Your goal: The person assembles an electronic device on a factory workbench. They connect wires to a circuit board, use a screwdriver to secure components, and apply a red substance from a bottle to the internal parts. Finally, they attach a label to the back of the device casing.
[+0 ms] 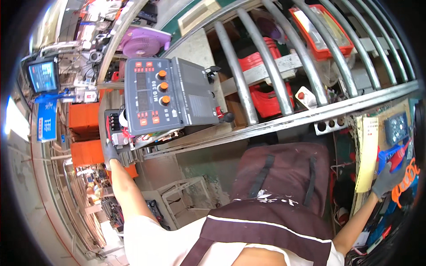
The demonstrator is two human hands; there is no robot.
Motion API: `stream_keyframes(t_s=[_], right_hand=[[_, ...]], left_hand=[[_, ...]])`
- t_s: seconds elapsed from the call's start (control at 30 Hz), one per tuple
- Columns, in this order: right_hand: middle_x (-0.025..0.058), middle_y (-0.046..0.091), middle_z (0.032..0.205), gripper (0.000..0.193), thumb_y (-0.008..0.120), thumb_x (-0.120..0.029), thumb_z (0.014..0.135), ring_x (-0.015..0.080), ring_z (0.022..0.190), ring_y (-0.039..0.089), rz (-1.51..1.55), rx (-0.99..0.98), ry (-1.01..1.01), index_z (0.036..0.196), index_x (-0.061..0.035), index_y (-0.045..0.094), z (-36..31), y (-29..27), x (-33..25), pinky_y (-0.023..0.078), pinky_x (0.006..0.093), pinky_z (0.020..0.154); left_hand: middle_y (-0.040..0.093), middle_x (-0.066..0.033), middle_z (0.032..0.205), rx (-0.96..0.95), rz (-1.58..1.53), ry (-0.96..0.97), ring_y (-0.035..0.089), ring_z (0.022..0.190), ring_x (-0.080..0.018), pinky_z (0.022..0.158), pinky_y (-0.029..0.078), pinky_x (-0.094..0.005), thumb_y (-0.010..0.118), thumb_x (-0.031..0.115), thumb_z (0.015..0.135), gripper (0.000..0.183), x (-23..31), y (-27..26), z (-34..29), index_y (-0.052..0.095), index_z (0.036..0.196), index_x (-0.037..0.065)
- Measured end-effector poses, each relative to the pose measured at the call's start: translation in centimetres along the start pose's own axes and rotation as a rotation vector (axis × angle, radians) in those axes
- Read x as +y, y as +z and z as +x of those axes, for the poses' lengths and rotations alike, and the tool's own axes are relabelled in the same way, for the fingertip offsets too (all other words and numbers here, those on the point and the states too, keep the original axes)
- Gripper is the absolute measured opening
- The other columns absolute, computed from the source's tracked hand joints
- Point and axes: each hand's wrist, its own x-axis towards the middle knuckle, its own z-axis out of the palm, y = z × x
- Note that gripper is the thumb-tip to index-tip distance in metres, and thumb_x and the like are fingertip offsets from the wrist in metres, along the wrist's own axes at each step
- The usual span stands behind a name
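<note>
- The biggest thing in my view is the curved metal gate frame with its row of bent bars, lying across the workspace ahead of me. Nothing rests on it and neither of my hands is at it, so I judge any work on it has not begun or is paused.
- Next, the grey welding machine with orange knobs stands at my left, tilted in this view. Its front panel faces me; I cannot tell whether it is switched on.
- My dark apron fills the lower middle, hiding what is below.
- My left hand, in a dark glove, is at the lower left corner of the welding machine — touching the small parts there. Whether its grip is closed on anything I cannot tell; the fingers are hidden among the cables.
- My right hand, in a grey glove, reaches far right into a cluttered shelf, its grip wrapped round a blue-and-red tool — just beside an orange coiled cord and a yellowish board.
- My reading: this is setup, with the tool only now being fetched, and the main job lies ahead.
</note>
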Motion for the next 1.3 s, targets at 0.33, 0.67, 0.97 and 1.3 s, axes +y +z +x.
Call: stream_keyframes(t_s=[0.33, 0.67, 0.97, 1.3], right_hand=[[0.0143, 0.055, 0.117, 0.037, 0.05, 0.005, 0.078, 0.0283, 0.111, 0.05, 0.613, -0.205, -0.043, 0.115, 0.0033, 0.053, 2.1, 0.6, -14.6, 0.036, 0.037, 0.098], [0.0137, 0.053, 0.116, 0.042, 0.059, -0.023, 0.084, 0.0253, 0.109, 0.049, 1.373, -0.679, -0.174, 0.116, 0.0022, 0.051, 0.0, -2.7, -35.2, 0.035, 0.0372, 0.097], [0.0191, 0.036, 0.135, 0.076, 0.037, -0.056, 0.09, 0.0283, 0.128, 0.034, 1.838, -0.497, -0.033, 0.134, 0.0064, 0.032, 2.6, -7.6, -46.6, 0.028, 0.0398, 0.106], [0.0123, 0.052, 0.106, 0.077, 0.031, -0.067, 0.087, 0.0199, 0.096, 0.051, 1.515, 0.106, 0.152, 0.117, 0.0017, 0.049, 5.6, -2.6, -45.9, 0.04, 0.0356, 0.086]], left_hand=[[0.054, -0.0222, 0.121, 0.168, 0.295, 0.174, 0.051, 0.113, -0.0305, 0.093, 0.041, -0.0382, 0.042, 0.051, 0.089, 0.066, -3.5, -1.7, 4.3, 0.048, 0.125, -0.004], [0.052, -0.0277, 0.121, 0.289, 0.012, 0.244, 0.05, 0.112, -0.0376, 0.097, 0.036, -0.0405, 0.038, 0.057, 0.089, 0.068, 1.9, 3.0, -3.1, 0.054, 0.118, -0.003], [0.064, -0.0108, 0.102, -0.423, -0.757, 0.039, 0.06, 0.086, -0.0132, 0.076, 0.047, -0.0259, 0.031, 0.055, 0.093, 0.062, 6.7, 3.0, -6.2, 0.063, 0.106, 0.003], [0.064, -0.0076, 0.092, -1.297, -1.352, -0.048, 0.061, 0.078, -0.0131, 0.064, 0.052, -0.0256, 0.045, 0.05, 0.09, 0.049, 16.7, 14.8, -7.0, 0.059, 0.103, 0.005]])
